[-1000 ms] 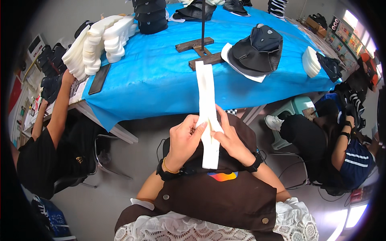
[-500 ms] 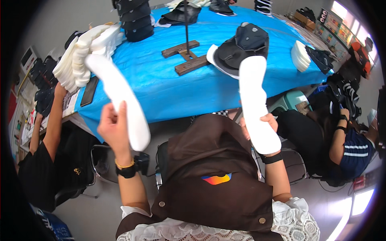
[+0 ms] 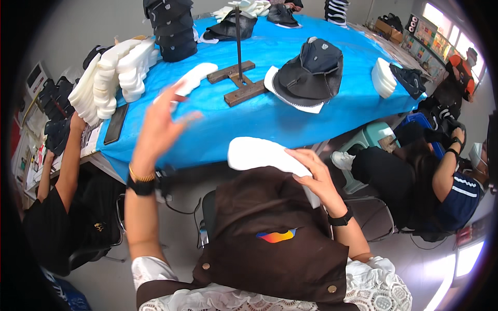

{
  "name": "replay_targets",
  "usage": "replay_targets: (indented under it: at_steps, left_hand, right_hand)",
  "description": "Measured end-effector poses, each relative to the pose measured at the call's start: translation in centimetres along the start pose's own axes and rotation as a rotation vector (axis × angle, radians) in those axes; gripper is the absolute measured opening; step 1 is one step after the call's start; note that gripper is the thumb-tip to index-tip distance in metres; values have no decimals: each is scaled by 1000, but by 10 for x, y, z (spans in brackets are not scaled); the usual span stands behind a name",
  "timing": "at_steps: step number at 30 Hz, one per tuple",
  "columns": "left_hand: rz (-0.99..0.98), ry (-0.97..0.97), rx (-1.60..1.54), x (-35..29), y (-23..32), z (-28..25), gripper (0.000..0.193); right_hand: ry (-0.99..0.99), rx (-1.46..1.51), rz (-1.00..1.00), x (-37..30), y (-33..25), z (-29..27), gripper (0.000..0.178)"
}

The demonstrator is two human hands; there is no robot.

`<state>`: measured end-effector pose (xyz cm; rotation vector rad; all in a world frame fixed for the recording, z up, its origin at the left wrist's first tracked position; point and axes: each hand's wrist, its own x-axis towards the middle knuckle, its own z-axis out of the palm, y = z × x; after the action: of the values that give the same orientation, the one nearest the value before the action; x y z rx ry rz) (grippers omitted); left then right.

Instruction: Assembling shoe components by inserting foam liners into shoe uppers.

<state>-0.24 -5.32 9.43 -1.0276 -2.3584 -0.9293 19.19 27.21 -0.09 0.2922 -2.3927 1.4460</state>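
Observation:
My right hand [image 3: 317,177] grips one end of a white curved foam pad [image 3: 262,154], held flat above my brown apron [image 3: 270,207]. My left hand [image 3: 165,123] is raised over the near left of the blue-covered table, slightly blurred, its fingers spread. Just beyond its fingertips lies another white curved pad [image 3: 198,74] on the table; the fingers overlap its near end, and whether they touch it I cannot tell. A black cap-like piece with a white edge [image 3: 306,78] sits to the right.
A wooden stand with an upright rod [image 3: 244,85] is mid-table. White pads [image 3: 111,75] and dark pieces [image 3: 171,31] stand stacked at left, beside a dark flat bar [image 3: 116,124]. More white pads [image 3: 384,78] are at right. Co-workers sit on both sides.
My left hand has let go of its white pad, which now lies on the table, and moved up with fingers opened. My right hand has turned its pad from upright to sideways, toward the middle.

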Motion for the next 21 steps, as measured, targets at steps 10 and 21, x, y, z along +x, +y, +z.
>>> replay_targets:
  at_steps: [10, 21]
  left_hand:
    - [267, 77, -217, -88, 95, 106, 76]
    - [166, 275, -375, -105, 103, 122, 46]
  right_hand:
    - [396, -257, -309, -11, -5, 14, 58]
    - [266, -139, -509, -17, -7, 31, 77]
